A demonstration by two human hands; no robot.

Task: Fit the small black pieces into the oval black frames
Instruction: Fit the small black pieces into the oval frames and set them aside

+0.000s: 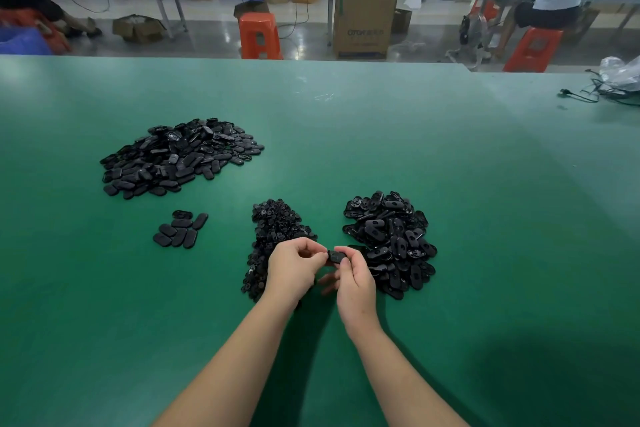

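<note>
1. Risk: the frame (335, 256) is pinched only at its edges between both hands, so a push off-centre could twist it out of the fingers and drop it into the frame pile (389, 243) just right of it.
2. Risk: a small piece seated crooked would jam or pop out; whether one is already in the frame I cannot tell, since the fingers hide it.
3. The left hand (294, 270) pinches the frame's left end, fingers curled, over the heap of small pieces (273, 236).
4. The right hand (355, 282) pinches the frame's right end, thumb on top.
5. Both forearms converge on the frame above the green table (485, 218).
6. Far left of the frame lie a big pile (180, 156) and a small group (180, 229).
</note>
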